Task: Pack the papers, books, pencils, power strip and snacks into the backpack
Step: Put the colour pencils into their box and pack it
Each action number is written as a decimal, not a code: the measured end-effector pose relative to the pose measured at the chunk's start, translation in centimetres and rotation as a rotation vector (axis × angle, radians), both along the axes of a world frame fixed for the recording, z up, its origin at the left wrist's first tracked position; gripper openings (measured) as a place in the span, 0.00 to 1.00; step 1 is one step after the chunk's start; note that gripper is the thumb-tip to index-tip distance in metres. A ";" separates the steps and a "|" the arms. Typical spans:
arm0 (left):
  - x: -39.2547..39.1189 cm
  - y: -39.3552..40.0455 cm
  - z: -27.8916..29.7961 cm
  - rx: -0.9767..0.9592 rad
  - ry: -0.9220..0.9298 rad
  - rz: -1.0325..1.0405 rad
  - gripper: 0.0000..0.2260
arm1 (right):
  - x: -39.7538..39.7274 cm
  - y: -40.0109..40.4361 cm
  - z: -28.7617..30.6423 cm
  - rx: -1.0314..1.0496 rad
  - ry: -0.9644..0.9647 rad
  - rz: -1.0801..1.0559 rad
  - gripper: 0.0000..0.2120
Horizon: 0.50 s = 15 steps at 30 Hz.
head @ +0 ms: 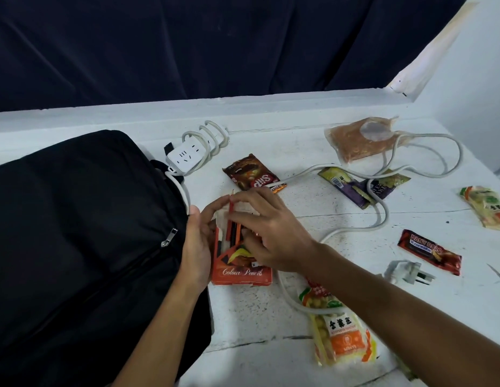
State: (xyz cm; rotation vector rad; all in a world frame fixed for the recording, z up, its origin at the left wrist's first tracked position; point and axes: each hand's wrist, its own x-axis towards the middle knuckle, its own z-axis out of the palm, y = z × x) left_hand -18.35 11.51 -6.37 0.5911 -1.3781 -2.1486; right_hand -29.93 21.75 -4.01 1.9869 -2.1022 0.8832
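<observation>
From the head view, I judge I am on the pencil step: my left hand (197, 247) steadies the side of the orange colour pencil box (240, 261), fingers curved against its edge, while my right hand (271, 233) pinches an orange-red pencil (231, 209) between thumb and fingertips at the box's open top. The box lies on the white table (299, 358), touching the black backpack (75, 233), which looks zipped shut.

Next, I think, the pencil must slide fully in, the flap close, and the backpack be unzipped before anything goes inside.

Counting: one backpack, one pencil box, one power strip (187, 157) with its long cable (382, 219) and plug (410, 272) sprawled among the snacks (338, 331); seven snack packets lie loose. I see no papers or books.
</observation>
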 end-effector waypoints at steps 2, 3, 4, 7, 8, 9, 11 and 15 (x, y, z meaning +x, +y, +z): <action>0.1 0.0 0.1 0.005 0.006 -0.008 0.30 | 0.1 0.1 -0.5 0.047 0.050 -0.038 0.18; 0.1 -0.1 0.0 0.003 0.006 -0.012 0.30 | 0.2 0.3 -0.7 0.054 0.059 -0.025 0.18; 0.1 -0.1 -0.1 0.002 0.003 -0.014 0.31 | 0.3 0.4 -0.8 0.047 0.054 0.002 0.16; 0.1 -0.2 -0.3 0.025 0.012 -0.027 0.32 | 0.4 0.7 -0.9 -0.018 0.000 0.050 0.13; 0.0 -0.2 -0.3 0.012 0.005 -0.023 0.31 | 0.4 0.6 -0.8 -0.033 -0.009 0.037 0.13; 0.0 -0.2 -0.3 0.010 0.003 -0.027 0.30 | 0.3 0.5 -0.9 -0.036 -0.005 0.011 0.14; 0.1 -0.1 -0.3 0.021 0.007 -0.039 0.30 | 0.3 0.4 -1.0 -0.018 0.034 -0.040 0.15; 0.2 -0.1 -0.2 0.024 0.007 -0.030 0.28 | 0.3 0.9 -1.5 -0.002 0.050 0.021 0.13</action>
